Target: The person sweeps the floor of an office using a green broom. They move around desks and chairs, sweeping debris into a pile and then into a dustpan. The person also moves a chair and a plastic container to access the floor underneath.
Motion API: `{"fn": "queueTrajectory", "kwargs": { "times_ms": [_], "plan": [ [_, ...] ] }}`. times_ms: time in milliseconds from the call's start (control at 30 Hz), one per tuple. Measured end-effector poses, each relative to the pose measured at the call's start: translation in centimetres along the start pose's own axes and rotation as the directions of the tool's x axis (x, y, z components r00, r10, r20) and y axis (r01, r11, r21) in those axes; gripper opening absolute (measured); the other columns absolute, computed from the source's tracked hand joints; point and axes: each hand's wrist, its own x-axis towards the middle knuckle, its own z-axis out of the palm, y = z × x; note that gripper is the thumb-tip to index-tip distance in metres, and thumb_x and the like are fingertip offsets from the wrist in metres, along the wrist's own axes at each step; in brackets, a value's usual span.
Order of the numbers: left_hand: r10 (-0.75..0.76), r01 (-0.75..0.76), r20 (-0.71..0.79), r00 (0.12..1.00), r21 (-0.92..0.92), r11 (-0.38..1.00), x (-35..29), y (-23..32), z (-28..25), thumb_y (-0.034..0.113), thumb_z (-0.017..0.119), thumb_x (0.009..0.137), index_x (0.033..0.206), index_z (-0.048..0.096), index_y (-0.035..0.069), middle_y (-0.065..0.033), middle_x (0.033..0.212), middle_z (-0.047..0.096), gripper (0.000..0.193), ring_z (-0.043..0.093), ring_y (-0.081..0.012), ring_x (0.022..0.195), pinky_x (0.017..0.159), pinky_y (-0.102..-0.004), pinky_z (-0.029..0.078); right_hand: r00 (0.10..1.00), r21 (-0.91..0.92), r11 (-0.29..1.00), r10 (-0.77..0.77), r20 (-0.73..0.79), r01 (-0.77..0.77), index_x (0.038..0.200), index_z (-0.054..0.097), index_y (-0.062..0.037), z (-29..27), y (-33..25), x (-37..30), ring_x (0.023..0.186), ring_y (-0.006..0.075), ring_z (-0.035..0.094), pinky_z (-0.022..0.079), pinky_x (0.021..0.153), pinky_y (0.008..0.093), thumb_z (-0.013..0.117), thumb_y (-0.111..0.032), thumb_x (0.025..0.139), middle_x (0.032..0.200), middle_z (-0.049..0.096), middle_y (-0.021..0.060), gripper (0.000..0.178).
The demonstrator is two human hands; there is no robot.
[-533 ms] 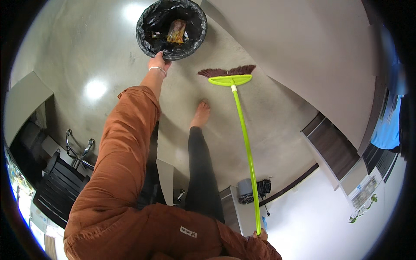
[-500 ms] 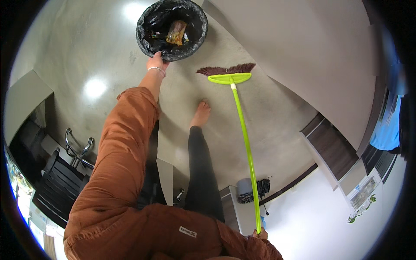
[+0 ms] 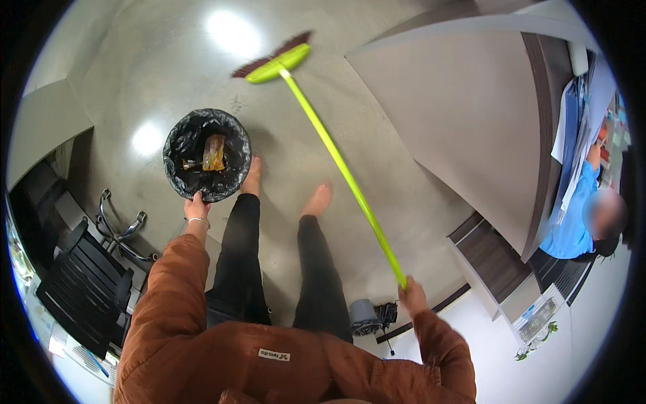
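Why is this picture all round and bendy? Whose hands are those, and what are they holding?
There's no robot here, just a person using bare hands. The camera sits on their head, looking down through a wide lens, so straight edges bend. The left hand grips the near rim of a black-lined bin; inside is what looks like a brown and yellow packet. The right hand holds a green broom near the end of its handle, its dark bristles pointing away from the person. Two bare feet show on the floor.

Left grip (image 3: pixel 196 207) reaches farther forward than right grip (image 3: pixel 412 296), both curled.
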Motion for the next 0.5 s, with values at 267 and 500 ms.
{"fn": "queueTrajectory", "kwargs": {
  "times_ms": [267, 500],
  "plan": [
    [0.12, -0.188, 0.234, 0.965, 0.297, 0.936, 4.2, -5.8, 3.2, 0.022, 0.06, 0.084, 0.084, 0.053, 0.002, -0.004, 0.068, 0.055, 0.02, 0.05, -0.0152, 0.053, 0.048, -0.0298, 0.043, 0.928, -0.059, 0.928, -0.37, -0.035, 0.368, 0.09, 0.05, -0.0073, -10.3, -27.8, 13.7, 0.076, 0.0389, 0.057, 0.045, 0.065, 0.0476, 0.056, -0.024, 0.083, 0.079, 0.06, 0.0172, 0.019],
    [0.57, -0.733, 0.566, 0.595, 0.674, 0.096, -3.9, -5.5, 20.1, 0.019, 0.06, 0.079, 0.091, 0.062, 0.0, -0.0189, 0.088, 0.065, 0.023, 0.062, -0.0348, 0.08, 0.076, -0.0381, 0.047, 0.938, -0.019, 0.945, -0.326, -0.116, 0.326, 0.088, 0.052, -0.0089, -6.5, -14.1, 3.1, 0.069, 0.0391, 0.058, 0.045, 0.059, 0.0487, 0.06, -0.03, 0.081, 0.073, 0.06, 0.0157, 0.023]
  ]
}}
